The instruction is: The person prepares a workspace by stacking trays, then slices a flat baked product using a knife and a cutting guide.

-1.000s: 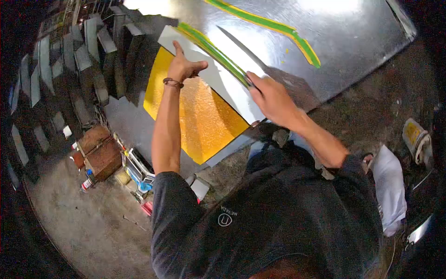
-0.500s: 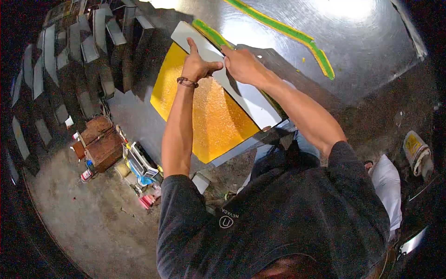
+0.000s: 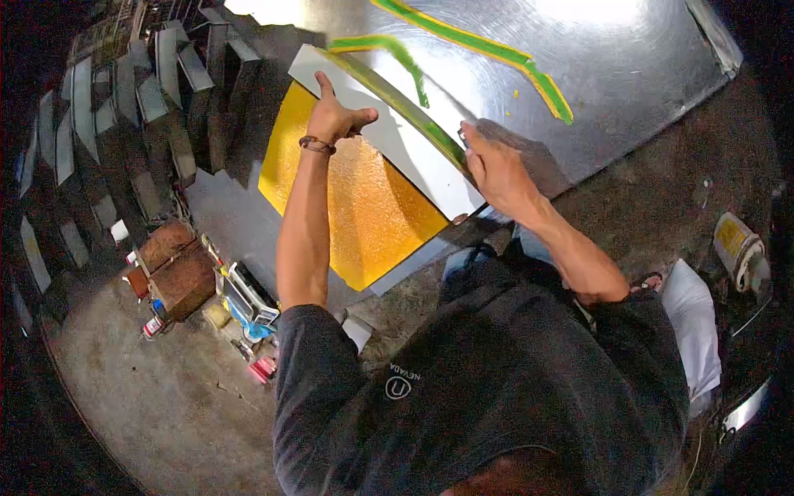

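A yellow sheet cake (image 3: pixel 376 211) with a grainy golden top lies on the metal table. Across its far side rests a long white board (image 3: pixel 405 147). My left hand (image 3: pixel 335 120) presses on the board, thumb and index finger spread apart. On the board's other side, my right hand (image 3: pixel 500 169) is closed around what looks like a knife (image 3: pixel 451 103), its thin blade blurred and its handle mostly hidden. A green and yellow cake strip (image 3: pixel 401 56) bends away from the cake's cut side, beyond the board.
Another green and yellow strip (image 3: pixel 484 48) lies farther out on the metal table (image 3: pixel 612 83), with small crumbs nearby. Stacked metal tins (image 3: pixel 153 99) stand at the left. A brown box (image 3: pixel 178 264) and assorted items are below them. A white sack (image 3: pixel 691 326) and bucket (image 3: pixel 736 248) are at right.
My right hand has moved along the board toward my body and off its edge. The nearer green strip has come away from the cake and curled outward. My left hand stays on the board.
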Motion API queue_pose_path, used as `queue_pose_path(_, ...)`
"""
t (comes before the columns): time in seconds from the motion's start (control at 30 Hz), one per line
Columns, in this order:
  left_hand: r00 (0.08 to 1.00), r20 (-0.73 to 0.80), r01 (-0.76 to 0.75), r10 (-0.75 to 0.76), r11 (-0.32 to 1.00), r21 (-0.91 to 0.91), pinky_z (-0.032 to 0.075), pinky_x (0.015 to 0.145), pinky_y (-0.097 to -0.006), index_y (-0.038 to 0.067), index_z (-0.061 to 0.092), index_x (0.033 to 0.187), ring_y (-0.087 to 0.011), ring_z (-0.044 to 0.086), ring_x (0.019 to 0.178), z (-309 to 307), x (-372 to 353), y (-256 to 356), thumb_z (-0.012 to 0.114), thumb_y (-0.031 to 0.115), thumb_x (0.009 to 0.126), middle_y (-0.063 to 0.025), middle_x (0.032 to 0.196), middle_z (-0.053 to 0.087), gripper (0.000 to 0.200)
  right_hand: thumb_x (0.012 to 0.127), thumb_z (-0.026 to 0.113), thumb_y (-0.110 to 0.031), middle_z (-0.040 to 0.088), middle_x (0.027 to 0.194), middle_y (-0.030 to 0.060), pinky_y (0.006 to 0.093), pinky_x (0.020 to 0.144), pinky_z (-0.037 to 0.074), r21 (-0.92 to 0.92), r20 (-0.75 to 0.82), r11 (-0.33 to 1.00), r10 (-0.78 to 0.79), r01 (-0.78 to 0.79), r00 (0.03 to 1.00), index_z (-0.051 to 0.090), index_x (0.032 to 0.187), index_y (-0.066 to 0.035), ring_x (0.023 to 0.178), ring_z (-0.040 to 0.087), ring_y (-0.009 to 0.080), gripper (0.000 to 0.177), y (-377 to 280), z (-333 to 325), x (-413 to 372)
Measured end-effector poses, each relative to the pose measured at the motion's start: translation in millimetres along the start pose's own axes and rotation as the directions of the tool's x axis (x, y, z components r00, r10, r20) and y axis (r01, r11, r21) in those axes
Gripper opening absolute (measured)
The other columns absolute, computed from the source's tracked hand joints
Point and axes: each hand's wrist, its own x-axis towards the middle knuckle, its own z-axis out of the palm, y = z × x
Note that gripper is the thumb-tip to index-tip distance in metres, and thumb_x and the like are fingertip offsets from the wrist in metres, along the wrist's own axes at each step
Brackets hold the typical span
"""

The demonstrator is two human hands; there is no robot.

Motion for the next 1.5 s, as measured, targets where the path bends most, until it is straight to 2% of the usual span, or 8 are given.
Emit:
queue_pose_path(0.1, 0.998, 0.003, 0.057, -0.058, 0.997, 0.043, 0.048, 0.046, -0.0283, -0.004, -0.021, 0.147, -0.0155, 0.058, 0.051, -2, -3, 7, 0.090, 0.018, 0.067, -0.0113, 0.066, 0.064, 0.139, 0.096, 0.051, -0.017, 0.062, 0.078, 0.0289, 0.0533, 0.069, 0.047, 0.016, -0.165, 0.998, -0.063, 0.067, 0.984, 0.053, 0.129, -0.001, 0.075, 0.060, 0.0459, 0.037, -8, 2, 13)
queue_pose_path(0.17, 0.999, -0.010, 0.049, -0.049, 0.997, 0.054, 0.049, 0.046, -0.0284, -0.004, -0.020, 0.148, -0.0158, 0.058, 0.051, 0, -5, 7, 0.091, 0.018, 0.067, -0.0115, 0.066, 0.064, 0.139, 0.094, 0.054, -0.010, 0.064, 0.091, 0.0293, 0.0496, 0.077, 0.049, 0.003, 0.015, 0.999, -0.032, 0.032, 0.999, 0.053, 0.131, 0.000, 0.088, 0.064, 0.0434, 0.038, -22, 4, 38)
queue_pose_path(0.33, 0.998, -0.054, -0.024, 0.029, 0.996, 0.085, 0.051, 0.047, -0.0294, -0.004, -0.016, 0.149, -0.0188, 0.062, 0.055, 1, 7, -11, 0.092, 0.024, 0.064, -0.0149, 0.071, 0.066, 0.141, 0.096, 0.051, -0.016, 0.064, 0.095, 0.0300, 0.0529, 0.078, 0.047, 0.041, 0.068, 0.996, -0.077, 0.074, 0.995, 0.054, 0.129, 0.000, 0.088, 0.062, 0.0473, 0.036, -22, 36, 104)
queue_pose_path(0.4, 0.999, -0.028, 0.018, -0.016, 0.996, 0.089, 0.051, 0.048, -0.0297, -0.005, -0.016, 0.149, -0.0189, 0.062, 0.055, -1, 3, -3, 0.092, 0.024, 0.063, -0.0157, 0.072, 0.067, 0.141, 0.097, 0.050, -0.018, 0.064, 0.097, 0.0300, 0.0522, 0.080, 0.048, -0.001, 0.085, 0.998, 0.055, -0.055, 0.995, 0.053, 0.130, -0.001, 0.092, 0.061, 0.0477, 0.038, -25, 28, 109)
queue_pose_path(0.57, 0.999, -0.025, 0.032, -0.030, 0.996, 0.080, 0.052, 0.049, -0.0298, -0.006, -0.017, 0.148, -0.0177, 0.062, 0.055, -2, 0, 0, 0.092, 0.025, 0.064, -0.0148, 0.073, 0.068, 0.141, 0.094, 0.050, -0.013, 0.063, 0.080, 0.0290, 0.0557, 0.069, 0.048, -0.044, -0.176, 0.995, -0.093, 0.087, 0.980, 0.050, 0.130, -0.003, 0.076, 0.063, 0.0460, 0.037, 7, 1, 39)
queue_pose_path(0.73, 1.000, 0.009, 0.029, -0.030, 0.997, 0.077, 0.048, 0.044, -0.0285, -0.007, -0.022, 0.146, -0.0149, 0.057, 0.050, -2, -3, 7, 0.091, 0.020, 0.067, -0.0105, 0.067, 0.065, 0.140, 0.095, 0.052, -0.012, 0.063, 0.087, 0.0283, 0.0521, 0.074, 0.049, 0.109, 0.036, 0.994, -0.025, 0.021, 0.999, 0.047, 0.135, 0.000, 0.082, 0.063, 0.0447, 0.043, -5, -11, -35)
queue_pose_path(1.0, 0.999, 0.017, 0.041, -0.042, 0.998, 0.049, 0.047, 0.044, -0.0281, -0.005, -0.024, 0.146, -0.0138, 0.055, 0.050, 1, -1, 5, 0.090, 0.019, 0.069, -0.0081, 0.065, 0.064, 0.139, 0.093, 0.052, -0.010, 0.062, 0.088, 0.0280, 0.0512, 0.075, 0.050, 0.132, -0.029, 0.988, -0.075, 0.078, 0.997, 0.047, 0.134, 0.002, 0.082, 0.062, 0.0444, 0.043, -1, 0, -61)
queue_pose_path(1.5, 0.999, -0.002, 0.033, -0.033, 0.998, 0.061, 0.046, 0.044, -0.0278, -0.005, -0.019, 0.148, -0.0148, 0.056, 0.051, 3, 1, -1, 0.093, 0.025, 0.065, -0.0103, 0.067, 0.065, 0.142, 0.095, 0.052, -0.008, 0.060, 0.083, 0.0235, 0.0490, 0.071, 0.047, -0.016, 0.141, 0.999, 0.032, -0.030, 0.989, 0.042, 0.141, -0.002, 0.077, 0.059, 0.0414, 0.047, 10, -2, -71)
